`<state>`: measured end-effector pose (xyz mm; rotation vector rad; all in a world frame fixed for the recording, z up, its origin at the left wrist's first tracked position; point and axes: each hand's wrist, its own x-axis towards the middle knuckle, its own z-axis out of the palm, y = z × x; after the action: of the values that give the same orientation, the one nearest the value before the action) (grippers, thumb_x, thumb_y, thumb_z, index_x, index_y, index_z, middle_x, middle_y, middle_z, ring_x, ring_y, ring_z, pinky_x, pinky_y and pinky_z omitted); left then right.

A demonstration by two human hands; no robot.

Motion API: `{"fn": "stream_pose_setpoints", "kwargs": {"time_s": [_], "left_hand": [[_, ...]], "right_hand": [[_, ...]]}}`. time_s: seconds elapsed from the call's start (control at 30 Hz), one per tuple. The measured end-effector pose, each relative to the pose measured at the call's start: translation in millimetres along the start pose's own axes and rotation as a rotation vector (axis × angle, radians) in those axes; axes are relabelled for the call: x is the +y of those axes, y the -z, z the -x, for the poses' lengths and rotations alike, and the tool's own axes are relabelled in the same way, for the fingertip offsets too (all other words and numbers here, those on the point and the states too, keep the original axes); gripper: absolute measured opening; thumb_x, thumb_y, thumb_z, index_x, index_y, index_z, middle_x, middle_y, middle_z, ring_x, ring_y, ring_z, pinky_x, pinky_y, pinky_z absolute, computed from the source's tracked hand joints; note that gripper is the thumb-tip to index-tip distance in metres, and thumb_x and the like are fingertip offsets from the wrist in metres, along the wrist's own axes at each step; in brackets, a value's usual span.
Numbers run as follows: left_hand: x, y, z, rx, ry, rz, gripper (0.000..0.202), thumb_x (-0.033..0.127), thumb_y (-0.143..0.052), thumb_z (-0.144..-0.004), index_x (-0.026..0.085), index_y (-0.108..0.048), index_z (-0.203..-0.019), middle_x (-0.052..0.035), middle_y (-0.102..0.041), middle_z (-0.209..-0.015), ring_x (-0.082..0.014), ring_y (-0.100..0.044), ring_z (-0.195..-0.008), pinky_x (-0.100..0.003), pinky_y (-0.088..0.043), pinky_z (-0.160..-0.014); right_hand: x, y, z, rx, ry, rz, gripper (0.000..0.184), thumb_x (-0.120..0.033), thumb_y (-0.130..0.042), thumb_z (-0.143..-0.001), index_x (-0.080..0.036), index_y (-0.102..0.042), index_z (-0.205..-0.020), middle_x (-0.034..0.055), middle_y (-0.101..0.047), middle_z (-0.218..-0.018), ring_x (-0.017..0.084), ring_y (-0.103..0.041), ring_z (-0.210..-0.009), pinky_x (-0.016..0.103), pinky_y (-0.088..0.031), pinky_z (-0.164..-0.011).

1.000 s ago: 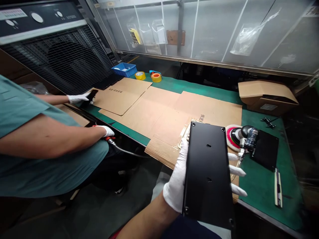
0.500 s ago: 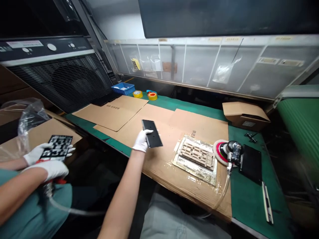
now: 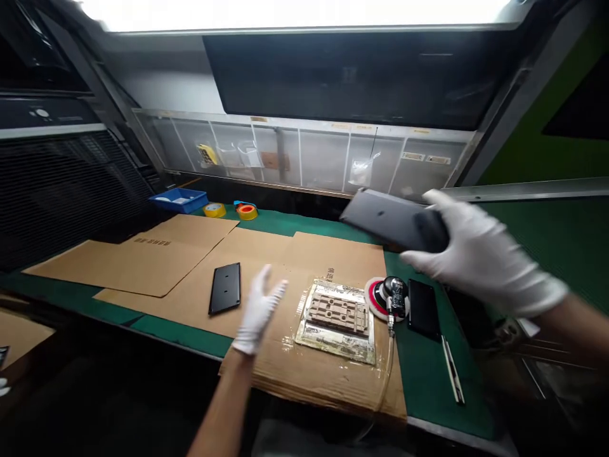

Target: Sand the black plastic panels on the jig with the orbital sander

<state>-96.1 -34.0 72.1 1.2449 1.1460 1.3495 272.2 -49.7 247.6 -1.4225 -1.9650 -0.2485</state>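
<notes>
My right hand (image 3: 476, 254), in a white glove, grips a flat dark rectangular panel (image 3: 387, 219) by its right end, raised over the right side of the bench. Over the cardboard, my gloved left hand (image 3: 257, 311) is empty, its fingers apart. Just left of it, a similar black panel (image 3: 225, 288) lies on the cardboard (image 3: 271, 254). To the right of my left hand sits a brown slotted block fixture (image 3: 337, 312) on a smeared white plate (image 3: 328, 346).
A round-pad air sander (image 3: 394, 297) with a hose stands beside the fixture. Right of it lie another black panel (image 3: 423, 308) and a pale knife-like tool (image 3: 451, 371). At the back are a blue tray (image 3: 178, 200) and yellow tape rolls (image 3: 247, 211).
My left hand has let go of the black panel, which now lies on the cardboard. My right hand has come into view holding another panel. The view has turned to the right.
</notes>
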Motion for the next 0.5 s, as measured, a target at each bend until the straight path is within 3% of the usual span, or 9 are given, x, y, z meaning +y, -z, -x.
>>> {"fn": "stream_pose_setpoints", "kwargs": {"time_s": [0.07, 0.1, 0.17, 0.23, 0.3, 0.37, 0.43, 0.5], "left_hand": [[-0.9, -61.0, 40.8, -0.239, -0.001, 0.199, 0.052, 0.047, -0.040, -0.106, 0.015, -0.080, -0.114, -0.0156, -0.072, -0.137, -0.0237, -0.047, -0.151, -0.036, -0.041, -0.121], [-1.8, -86.2, 59.2, -0.284, 0.025, 0.295, 0.064, 0.056, -0.035, -0.106, 0.011, -0.076, -0.127, -0.0143, -0.070, -0.141, -0.0234, -0.047, -0.151, -0.037, -0.039, -0.123], [-4.9, -119.4, 87.8, -0.239, 0.127, 0.575, 0.075, 0.075, -0.041, -0.099, 0.017, -0.073, -0.135, -0.0124, -0.068, -0.144, -0.0269, -0.046, -0.152, -0.042, -0.034, -0.127], [-8.5, -128.4, 106.7, -0.170, 0.260, 0.881, 0.088, 0.087, -0.049, -0.089, 0.018, -0.071, -0.139, -0.0130, -0.067, -0.146, -0.0323, -0.046, -0.152, -0.045, -0.030, -0.130], [-10.5, -120.4, 120.7, -0.137, 0.381, 1.040, 0.093, 0.089, -0.053, -0.085, 0.016, -0.070, -0.139, -0.0153, -0.068, -0.144, -0.0360, -0.049, -0.149, -0.047, -0.030, -0.130], [-9.3, -106.8, 133.1, -0.150, 0.466, 1.110, 0.092, 0.087, -0.058, -0.085, 0.013, -0.070, -0.139, -0.0177, -0.070, -0.139, -0.0379, -0.056, -0.142, -0.050, -0.035, -0.126], [-4.4, -96.2, 144.3, -0.213, 0.540, 1.183, 0.094, 0.085, -0.064, -0.082, 0.010, -0.069, -0.137, -0.0205, -0.073, -0.131, -0.0398, -0.065, -0.130, -0.053, -0.041, -0.120], [3.4, -91.8, 153.1, -0.303, 0.603, 1.209, 0.106, 0.090, -0.067, -0.074, 0.005, -0.068, -0.138, -0.0227, -0.076, -0.123, -0.0416, -0.072, -0.115, -0.055, -0.047, -0.112]], "right_hand": [[-41.1, -46.4, 24.8, -0.017, 0.056, -0.012, 0.092, -0.051, -0.081, -0.078, -0.010, -0.050, -0.154, 0.0225, -0.067, -0.131, 0.041, -0.067, -0.118, 0.057, -0.056, -0.103], [-61.9, -70.0, 42.6, 0.011, 0.053, -0.068, 0.091, -0.054, -0.080, -0.079, -0.009, -0.050, -0.152, 0.0230, -0.067, -0.131, 0.041, -0.067, -0.117, 0.058, -0.057, -0.101], [-93.0, -106.0, 85.2, -0.012, 0.024, -0.149, 0.087, -0.058, -0.077, -0.082, -0.013, -0.049, -0.151, 0.0226, -0.067, -0.132, 0.042, -0.068, -0.118, 0.060, -0.057, -0.101], [-98.0, -120.4, 129.0, -0.108, 0.038, -0.226, 0.085, -0.059, -0.073, -0.088, -0.022, -0.042, -0.158, 0.0211, -0.063, -0.142, 0.043, -0.062, -0.130, 0.063, -0.054, -0.108], [-72.0, -117.6, 166.6, -0.190, -0.016, -0.303, 0.079, -0.055, -0.065, -0.096, -0.029, -0.034, -0.164, 0.0169, -0.057, -0.153, 0.040, -0.056, -0.140, 0.059, -0.051, -0.113], [-22.7, -110.1, 198.1, -0.219, -0.251, -0.253, 0.067, -0.050, -0.055, -0.102, -0.026, -0.040, -0.163, 0.0175, -0.058, -0.153, 0.039, -0.058, -0.139, 0.057, -0.052, -0.113], [33.7, -107.9, 227.6, -0.217, -0.568, 0.072, 0.069, -0.057, -0.046, -0.101, -0.012, -0.055, -0.152, 0.0279, -0.064, -0.138, 0.049, -0.061, -0.129, 0.064, -0.053, -0.102], [82.3, -113.7, 255.9, -0.392, -0.823, 0.360, 0.088, -0.071, -0.041, -0.097, -0.002, -0.057, -0.149, 0.0365, -0.066, -0.123, 0.058, -0.064, -0.115, 0.067, -0.055, -0.083]]}}
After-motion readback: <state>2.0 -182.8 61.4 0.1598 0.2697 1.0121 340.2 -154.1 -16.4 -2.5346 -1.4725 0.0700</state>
